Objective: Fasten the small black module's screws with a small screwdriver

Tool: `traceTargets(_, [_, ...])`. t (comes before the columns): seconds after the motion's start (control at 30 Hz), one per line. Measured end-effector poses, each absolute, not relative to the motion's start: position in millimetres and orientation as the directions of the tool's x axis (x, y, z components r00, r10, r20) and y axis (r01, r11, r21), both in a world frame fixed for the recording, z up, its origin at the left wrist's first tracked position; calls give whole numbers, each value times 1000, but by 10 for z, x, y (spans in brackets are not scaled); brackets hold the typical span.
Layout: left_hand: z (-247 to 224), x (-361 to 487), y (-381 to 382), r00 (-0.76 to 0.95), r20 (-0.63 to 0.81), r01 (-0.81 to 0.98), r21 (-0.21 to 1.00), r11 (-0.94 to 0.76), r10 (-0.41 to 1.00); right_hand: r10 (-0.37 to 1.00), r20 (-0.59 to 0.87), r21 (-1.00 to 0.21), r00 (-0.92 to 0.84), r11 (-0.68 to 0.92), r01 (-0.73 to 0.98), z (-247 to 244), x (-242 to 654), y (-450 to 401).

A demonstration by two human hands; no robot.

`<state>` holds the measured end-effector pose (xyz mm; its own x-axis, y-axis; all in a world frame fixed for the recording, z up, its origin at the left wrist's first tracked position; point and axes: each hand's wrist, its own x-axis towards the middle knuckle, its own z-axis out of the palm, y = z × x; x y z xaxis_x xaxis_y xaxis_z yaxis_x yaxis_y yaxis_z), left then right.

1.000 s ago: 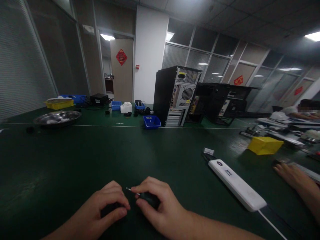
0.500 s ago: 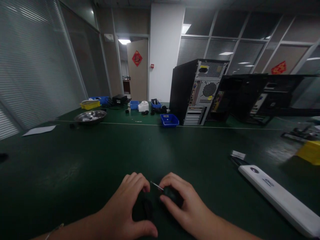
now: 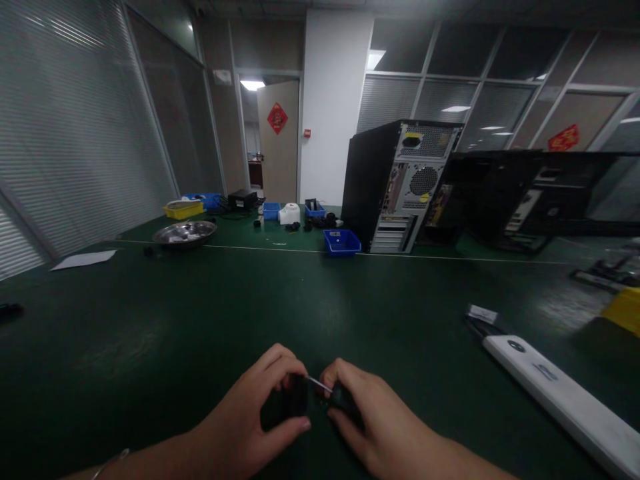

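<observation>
A small black block-like piece sits between the fingertips and thumb of my left hand; its kind is too dark to make out. My right hand is wrapped around the dark handle of a screwdriver. The screwdriver's thin metal shaft points left, and its tip lies at the black piece beside my left fingertips. Whether the tip touches the piece or is just in front of it, I cannot tell. Both hands are low over the green tabletop.
A white power strip-like bar lies at the right. Farther back are a blue tray, a black computer tower, a metal bowl and a yellow bin. White paper lies at the left.
My left fingers and thumb have drawn closer together around the black piece, which has come up. The screwdriver has shifted slightly right and down, its tip now meeting the piece in view.
</observation>
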<state>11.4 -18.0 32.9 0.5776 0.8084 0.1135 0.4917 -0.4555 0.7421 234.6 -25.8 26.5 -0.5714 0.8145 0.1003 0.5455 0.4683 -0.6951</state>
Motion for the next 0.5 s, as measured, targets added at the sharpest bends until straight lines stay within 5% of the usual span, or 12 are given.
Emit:
traceTargets(0.23, [194, 97, -124, 537, 31, 120, 986, -113, 843, 803, 174, -752, -570, 482, 449, 195, 2391, -239])
traceTargets(0.5, [161, 132, -145, 612, 72, -158, 987, 32, 788, 827, 350, -850, -440, 478, 222, 284, 2307, -260])
